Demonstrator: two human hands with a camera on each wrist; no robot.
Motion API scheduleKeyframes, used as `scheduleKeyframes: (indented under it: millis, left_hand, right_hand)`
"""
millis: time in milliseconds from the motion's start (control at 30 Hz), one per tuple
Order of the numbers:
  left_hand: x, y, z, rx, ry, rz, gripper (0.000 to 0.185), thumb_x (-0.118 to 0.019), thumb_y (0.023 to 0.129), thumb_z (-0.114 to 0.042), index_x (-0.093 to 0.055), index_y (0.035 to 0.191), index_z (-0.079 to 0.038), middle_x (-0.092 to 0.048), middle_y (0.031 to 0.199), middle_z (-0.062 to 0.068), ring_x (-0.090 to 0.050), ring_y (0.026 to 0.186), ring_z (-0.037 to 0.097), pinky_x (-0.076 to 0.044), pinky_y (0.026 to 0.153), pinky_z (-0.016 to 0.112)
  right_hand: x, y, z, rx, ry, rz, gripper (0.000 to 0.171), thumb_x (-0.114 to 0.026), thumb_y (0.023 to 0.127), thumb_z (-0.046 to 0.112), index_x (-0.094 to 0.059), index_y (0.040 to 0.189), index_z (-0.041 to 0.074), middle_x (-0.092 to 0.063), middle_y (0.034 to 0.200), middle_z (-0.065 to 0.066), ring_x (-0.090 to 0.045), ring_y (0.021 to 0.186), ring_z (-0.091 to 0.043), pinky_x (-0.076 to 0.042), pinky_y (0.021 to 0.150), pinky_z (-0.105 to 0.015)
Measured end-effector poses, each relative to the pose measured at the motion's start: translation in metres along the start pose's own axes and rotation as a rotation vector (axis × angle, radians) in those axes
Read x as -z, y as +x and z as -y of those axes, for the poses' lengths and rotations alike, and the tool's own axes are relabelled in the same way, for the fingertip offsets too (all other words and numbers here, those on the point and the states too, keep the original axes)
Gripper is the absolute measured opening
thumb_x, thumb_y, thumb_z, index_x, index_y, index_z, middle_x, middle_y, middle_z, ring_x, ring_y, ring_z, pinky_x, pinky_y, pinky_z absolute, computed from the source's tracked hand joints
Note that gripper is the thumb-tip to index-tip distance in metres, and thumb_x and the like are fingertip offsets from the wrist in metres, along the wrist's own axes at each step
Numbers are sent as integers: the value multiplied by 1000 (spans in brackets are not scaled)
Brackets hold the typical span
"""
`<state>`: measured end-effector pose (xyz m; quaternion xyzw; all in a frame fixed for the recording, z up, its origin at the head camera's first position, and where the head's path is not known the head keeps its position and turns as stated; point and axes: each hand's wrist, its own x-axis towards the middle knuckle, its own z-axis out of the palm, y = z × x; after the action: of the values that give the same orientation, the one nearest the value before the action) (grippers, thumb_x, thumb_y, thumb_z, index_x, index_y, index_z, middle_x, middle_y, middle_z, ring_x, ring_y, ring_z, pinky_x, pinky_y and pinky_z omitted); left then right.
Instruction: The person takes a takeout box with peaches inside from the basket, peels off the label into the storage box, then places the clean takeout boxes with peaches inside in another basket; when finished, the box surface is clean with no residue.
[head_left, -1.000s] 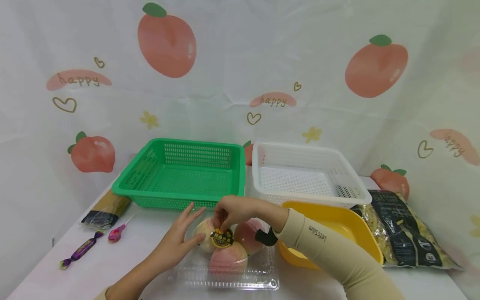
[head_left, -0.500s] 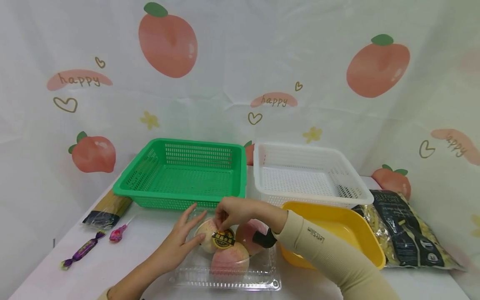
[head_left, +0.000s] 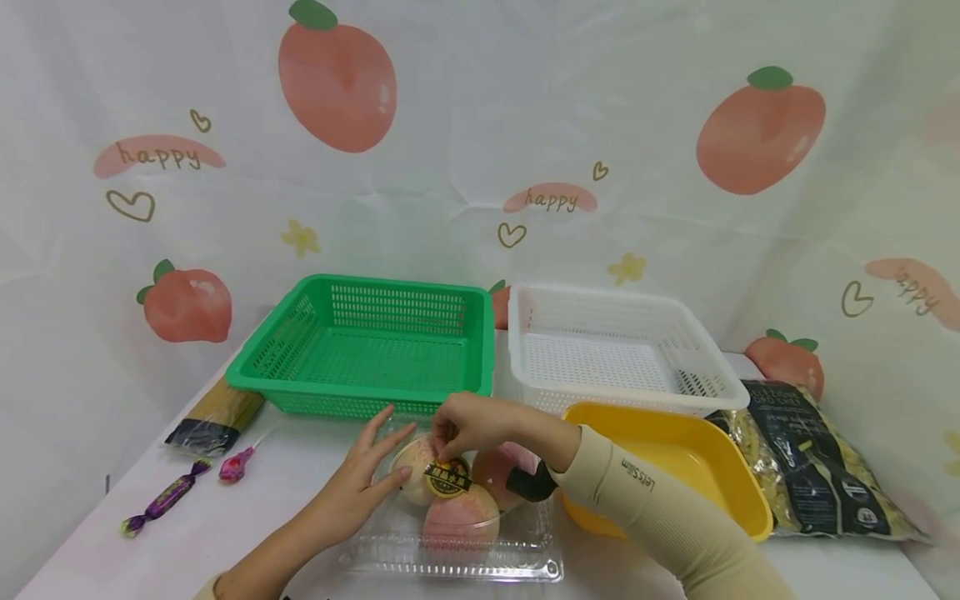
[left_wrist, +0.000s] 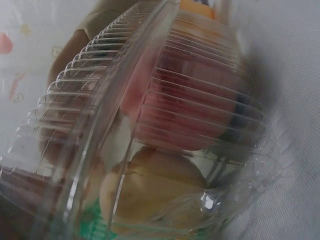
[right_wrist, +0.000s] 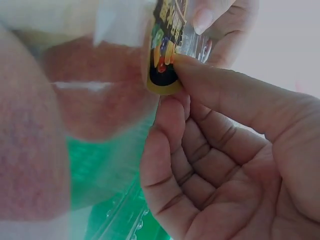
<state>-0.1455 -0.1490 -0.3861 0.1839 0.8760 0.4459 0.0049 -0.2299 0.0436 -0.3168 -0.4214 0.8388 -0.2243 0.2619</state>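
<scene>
Tabletop [head_left: 225, 533] space near the centre is taken by a clear clamshell box [head_left: 453, 542] of peaches [head_left: 459, 521], in front of the green basket [head_left: 363, 346] and left of the yellow tray [head_left: 667, 454]. The box is steadied by the left hand [head_left: 360, 492], its straight fingers laid against the lid's left side; that pressure is best kept gentle so the thin plastic is not buckled. The round label [right_wrist: 167, 55] on the lid is pinched at its edge by the right hand [head_left: 472, 425]. A slow, low peel is advised so the sticker is not torn.
</scene>
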Motion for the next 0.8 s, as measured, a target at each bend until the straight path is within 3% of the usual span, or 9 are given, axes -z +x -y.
scheduleKeyframes:
  millis: [133, 333, 800]
  left_hand:
    - [0, 0, 0, -4, 2, -1, 53, -52, 95, -31, -39, 142, -11, -7, 155, 16, -9, 138, 51, -23, 96, 75]
    - [1, 0, 0, -3, 7, 1, 53, -52, 95, -31, -39, 142, -11, -7, 155, 16, -10, 138, 51, -24, 95, 75]
    - [2, 0, -3, 7, 58, 6, 53, -51, 95, -32, -40, 141, -9, -8, 156, 16, -11, 138, 50, -21, 99, 73]
  right_hand:
    - [0, 0, 1, -23, 16, -13, 7, -71, 79, 2, -67, 74, 1, -66, 70, -5, -53, 59, 0, -46, 56, -13]
    - [-1, 1, 0, -23, -34, 10, 12, -70, 82, 6, -65, 71, 3, -58, 63, 4, -48, 57, 0, -42, 54, -12]
    - [1, -4, -1, 40, -84, 32, 10, -64, 87, 9, -62, 79, 5, -61, 71, 2, -49, 63, 2, -43, 59, -12]
